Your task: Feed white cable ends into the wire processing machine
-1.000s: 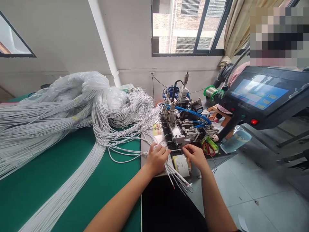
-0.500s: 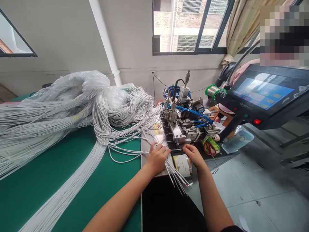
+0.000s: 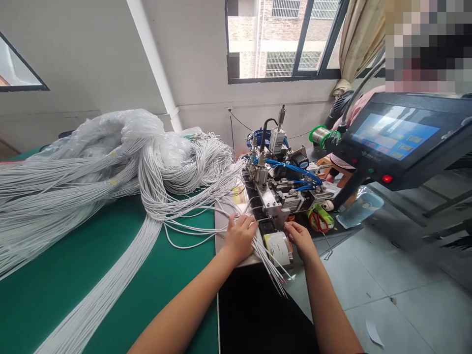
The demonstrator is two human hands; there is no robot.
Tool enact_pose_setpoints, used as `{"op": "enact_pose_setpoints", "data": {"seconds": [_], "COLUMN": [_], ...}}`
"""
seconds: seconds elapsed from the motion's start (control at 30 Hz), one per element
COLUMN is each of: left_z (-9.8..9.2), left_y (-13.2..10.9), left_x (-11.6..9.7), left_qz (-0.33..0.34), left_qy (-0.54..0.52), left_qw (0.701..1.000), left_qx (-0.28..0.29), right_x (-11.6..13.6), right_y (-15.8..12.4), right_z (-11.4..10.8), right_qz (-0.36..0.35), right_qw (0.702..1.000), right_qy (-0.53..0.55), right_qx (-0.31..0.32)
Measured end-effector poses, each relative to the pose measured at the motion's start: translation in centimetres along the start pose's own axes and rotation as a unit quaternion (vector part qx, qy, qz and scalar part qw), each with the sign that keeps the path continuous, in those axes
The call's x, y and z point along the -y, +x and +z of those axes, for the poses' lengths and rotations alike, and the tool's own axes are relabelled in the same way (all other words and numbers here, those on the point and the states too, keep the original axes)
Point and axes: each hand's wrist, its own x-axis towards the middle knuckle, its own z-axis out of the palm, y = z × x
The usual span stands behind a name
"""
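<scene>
My left hand (image 3: 240, 237) is closed around a small bundle of thin white wires (image 3: 271, 263) whose stripped ends fan out toward me over the bench edge. My right hand (image 3: 299, 237) is pinched on something small at the front of a small metal machine (image 3: 279, 189) with blue air hoses; what it holds is hidden by the fingers. Between my hands sits a white roll in a holder (image 3: 278, 247). A large heap of white wires (image 3: 121, 167) covers the green mat (image 3: 92, 255) to the left.
A touchscreen control box (image 3: 398, 140) on an arm stands at the right. Green-handled scissors (image 3: 319, 219) lie beside the machine. A spool of wire (image 3: 319, 135) and a fan sit behind. A person in pink is partly visible behind the screen.
My right hand has moved up to the front of the machine. My left hand stays closed on the wire bundle. The view has shifted slightly.
</scene>
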Motion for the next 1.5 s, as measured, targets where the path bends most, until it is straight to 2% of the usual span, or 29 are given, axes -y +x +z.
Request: {"op": "enact_pose_setpoints", "data": {"seconds": [0.1, 0.2, 0.27, 0.33, 0.4, 0.5, 0.6, 0.7, 0.77, 0.9, 1.0, 1.07, 1.1, 1.2, 1.27, 1.37, 1.5], "left_z": [-0.1, -0.4, -0.6, -0.9, -1.1, -1.4, -1.3, -0.9, -0.6, -0.3, -0.4, -0.6, -0.7, -1.0, -1.2, -1.3, -1.0], "left_y": [0.1, 0.1, 0.0, 0.0, 0.1, 0.1, 0.0, -0.3, -0.5, -0.7, -0.5, -0.4, -0.4, -0.2, -0.1, -0.1, -0.1], "left_x": [0.0, 0.1, 0.1, 0.0, -0.1, -0.2, -0.1, 0.2, 0.3, 0.5, 0.5, 0.4, 0.4, 0.3, 0.2, 0.2, 0.1], "left_qz": [-0.003, 0.026, 0.04, 0.04, 0.033, 0.031, 0.045, 0.087, 0.114, 0.118, 0.118, 0.128, 0.131, 0.14, 0.148, 0.159, 0.162], "left_qy": [0.0, -0.016, -0.027, -0.038, -0.048, -0.055, -0.064, -0.072, -0.073, -0.078, -0.075, -0.073, -0.074, -0.082, -0.083, -0.076, -0.059], "left_qw": [1.0, 0.998, 0.997, 0.996, 0.995, 0.994, 0.992, 0.99, 0.987, 0.987, 0.988, 0.987, 0.986, 0.985, 0.984, 0.983, 0.983], "left_qx": [-0.026, -0.048, -0.057, -0.067, -0.078, -0.091, -0.097, -0.09, -0.081, -0.08, -0.072, -0.065, -0.064, -0.066, -0.062, -0.059, -0.058], "right_x": [0.8, 2.7, 4.3, 5.7, 6.9, 7.6, 7.7, 7.6, 7.5, 7.3, 7.0, 6.7, 6.6, 6.1, 5.8, 5.2, 4.4], "right_y": [-0.9, -2.2, -3.3, -4.5, -5.6, -6.6, -6.8, -6.6, -6.5, -6.7, -7.0, -7.1, -7.1, -6.9, -6.7, -6.3, -5.8], "right_z": [-1.0, -1.6, -1.8, -1.8, -1.6, -0.9, 0.0, 0.4, 0.5, 0.6, 0.8, 0.9, 0.9, 0.6, 0.5, 0.7, 1.2], "right_qz": [-0.01, -0.026, -0.037, -0.045, -0.061, -0.107, -0.176, -0.236, -0.25, -0.231, -0.236, -0.248, -0.249, -0.214, -0.182, -0.143, -0.121], "right_qw": [1.0, 0.999, 0.994, 0.98, 0.952, 0.915, 0.906, 0.914, 0.915, 0.891, 0.879, 0.898, 0.918, 0.972, 0.981, 0.983, 0.981], "right_qy": [-0.005, -0.026, -0.057, -0.095, -0.132, -0.164, -0.161, -0.149, -0.16, -0.214, -0.208, -0.173, -0.148, -0.079, -0.049, -0.032, -0.016], "right_qx": [-0.008, 0.026, 0.084, 0.17, 0.27, 0.352, 0.35, 0.295, 0.274, 0.326, 0.357, 0.321, 0.272, 0.059, -0.048, -0.108, -0.151]}}
